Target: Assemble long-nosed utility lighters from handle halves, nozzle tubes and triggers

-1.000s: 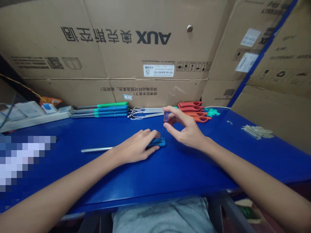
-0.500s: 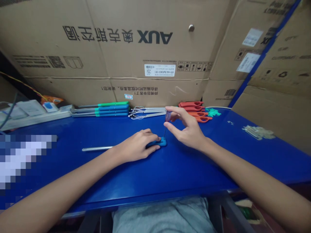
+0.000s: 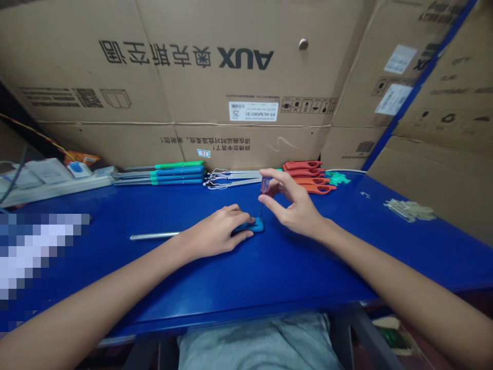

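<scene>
A flat blue plastic handle [image 3: 259,226] lies well back from the front edge of the glossy blue tabletop [image 3: 285,272], which stretches on to its right. The left hand [image 3: 221,231] pinches its sides between thumb and fingers; above its end, the right hand [image 3: 295,205] pinches a thin translucent-purple screwdriver [image 3: 265,185] between thumb and fingertips. Behind it, a brown cardboard wall [image 3: 285,77] reads "AUX" upside down.

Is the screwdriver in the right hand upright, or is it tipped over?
Nearly upright: the right hand holds the screwdriver by its purple handle, above, and the thin shaft points down to the blue piece.
</scene>
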The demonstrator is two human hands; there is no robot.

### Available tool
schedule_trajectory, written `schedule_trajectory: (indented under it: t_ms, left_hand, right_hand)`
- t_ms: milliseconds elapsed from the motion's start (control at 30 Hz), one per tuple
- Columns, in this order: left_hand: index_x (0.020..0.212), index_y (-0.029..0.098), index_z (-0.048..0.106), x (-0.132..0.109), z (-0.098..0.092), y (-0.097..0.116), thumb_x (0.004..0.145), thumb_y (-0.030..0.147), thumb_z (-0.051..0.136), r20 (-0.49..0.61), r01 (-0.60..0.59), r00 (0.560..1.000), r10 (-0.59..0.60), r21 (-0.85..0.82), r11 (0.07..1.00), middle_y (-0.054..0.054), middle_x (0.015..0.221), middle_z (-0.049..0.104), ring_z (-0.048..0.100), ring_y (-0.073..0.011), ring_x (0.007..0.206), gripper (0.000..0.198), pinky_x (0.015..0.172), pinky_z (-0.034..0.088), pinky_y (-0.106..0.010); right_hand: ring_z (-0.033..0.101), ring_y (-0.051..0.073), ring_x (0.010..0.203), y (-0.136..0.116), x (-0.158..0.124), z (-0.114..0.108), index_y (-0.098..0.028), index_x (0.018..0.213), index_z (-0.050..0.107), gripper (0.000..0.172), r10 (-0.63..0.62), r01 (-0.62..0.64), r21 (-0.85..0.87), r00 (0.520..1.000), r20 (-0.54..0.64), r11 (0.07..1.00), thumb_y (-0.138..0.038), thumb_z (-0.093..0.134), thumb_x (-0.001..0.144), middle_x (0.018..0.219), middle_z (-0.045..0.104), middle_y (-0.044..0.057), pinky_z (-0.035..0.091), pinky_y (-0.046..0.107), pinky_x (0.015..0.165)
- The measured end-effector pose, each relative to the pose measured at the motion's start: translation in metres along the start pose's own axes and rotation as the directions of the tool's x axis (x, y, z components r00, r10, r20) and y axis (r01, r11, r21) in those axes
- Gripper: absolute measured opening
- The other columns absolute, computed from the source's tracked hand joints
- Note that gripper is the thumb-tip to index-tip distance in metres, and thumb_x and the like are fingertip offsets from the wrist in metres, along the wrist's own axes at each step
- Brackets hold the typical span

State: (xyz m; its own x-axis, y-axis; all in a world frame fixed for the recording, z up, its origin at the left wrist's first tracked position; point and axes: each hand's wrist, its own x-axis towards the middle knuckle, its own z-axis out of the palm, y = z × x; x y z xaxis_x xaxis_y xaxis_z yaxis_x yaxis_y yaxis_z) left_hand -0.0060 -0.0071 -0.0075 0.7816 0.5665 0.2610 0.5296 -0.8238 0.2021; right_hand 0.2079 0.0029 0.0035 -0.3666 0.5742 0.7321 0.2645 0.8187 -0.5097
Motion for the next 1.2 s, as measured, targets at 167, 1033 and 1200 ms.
schedule_trajectory:
  t_ms: [167,1033,1200]
  left_hand:
    - [0.115,0.016,0.059,0.0,-0.0012,0.0011,0.095,0.03,0.053,0.002,0.013,1.0,-0.013,0.019,1.0,-0.008,0.102,0.067,0.061,-0.0218,0.096,0.025,0.086,0.049,-0.036]
    - [0.107,0.018,0.061,0.0014,-0.0031,0.0031,0.093,0.025,0.056,0.015,0.036,0.999,-0.036,-0.046,0.998,-0.006,0.099,0.067,0.06,-0.0212,0.096,0.016,0.085,0.048,-0.034]
    - [0.107,0.019,0.06,0.0008,-0.0028,0.0031,0.093,0.025,0.055,0.01,0.021,1.0,-0.02,-0.044,0.999,-0.006,0.099,0.067,0.06,-0.0215,0.096,0.016,0.085,0.048,-0.035]
  right_hand:
    - [0.062,0.018,0.093,-0.0033,-0.0001,0.0003,-0.029,0.134,0.043,0.051,-0.014,0.014,0.018,1.0,0.007,1.0,-0.012,0.055,0.087,0.101,0.061,0.003,0.056,0.035,0.08]
    - [0.064,0.017,0.09,-0.0028,0.0008,-0.0033,-0.032,0.142,0.039,0.056,0.031,-0.031,-0.003,0.996,0.084,1.0,-0.016,0.052,0.09,0.106,0.064,0.002,0.057,0.037,0.084]
    - [0.06,0.015,0.075,-0.003,0.0017,-0.0035,-0.032,0.138,0.043,0.054,0.031,-0.029,-0.036,0.998,0.062,0.999,-0.021,0.059,0.089,0.093,0.06,0.001,0.057,0.037,0.076]
